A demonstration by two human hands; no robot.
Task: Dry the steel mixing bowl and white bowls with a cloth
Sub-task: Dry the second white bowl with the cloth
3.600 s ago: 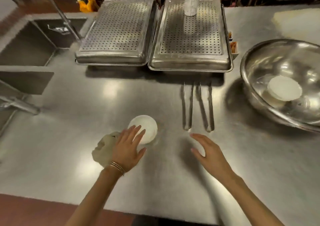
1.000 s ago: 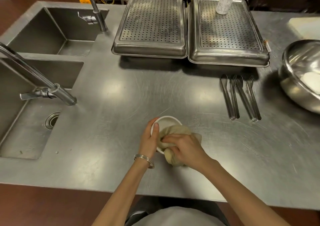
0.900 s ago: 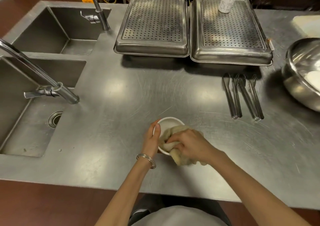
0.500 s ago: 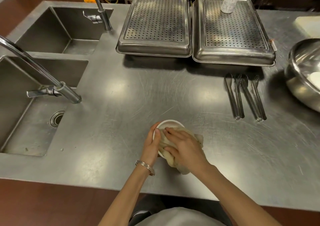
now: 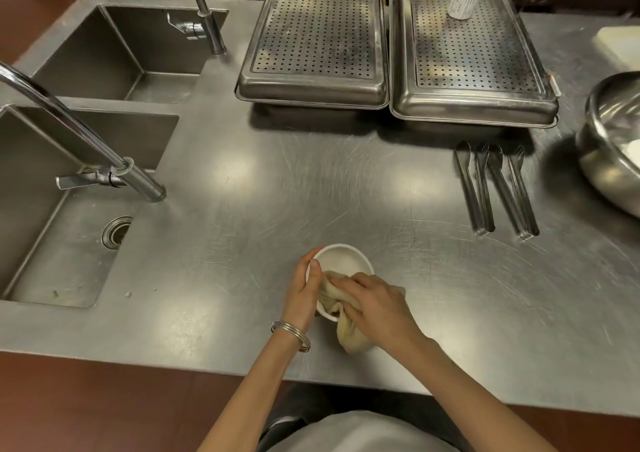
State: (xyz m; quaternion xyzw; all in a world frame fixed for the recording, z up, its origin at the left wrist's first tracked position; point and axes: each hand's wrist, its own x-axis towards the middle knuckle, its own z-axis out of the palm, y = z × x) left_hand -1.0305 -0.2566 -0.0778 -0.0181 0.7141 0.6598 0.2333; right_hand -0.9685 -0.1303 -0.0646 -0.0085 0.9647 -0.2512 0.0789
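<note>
Two sinks (image 5: 131, 53) (image 5: 52, 243) with taps (image 5: 207, 11) (image 5: 86, 140) are on the left. Two trays (image 5: 313, 36) (image 5: 474, 56) with holes sit at the back. Tongs (image 5: 474, 192) (image 5: 512, 192) lie on the counter (image 5: 311, 181).

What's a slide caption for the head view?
Left hand grips a white bowl at the steel counter; right hand presses a cloth into it.

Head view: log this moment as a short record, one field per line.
left hand: grips white bowl at its left rim
right hand: holds cloth, pressing it into the bowl
white bowl: opening up, near front edge of counter
steel mixing bowl: far right, cut by frame, untouched
tongs: two pairs, flat on counter
</note>
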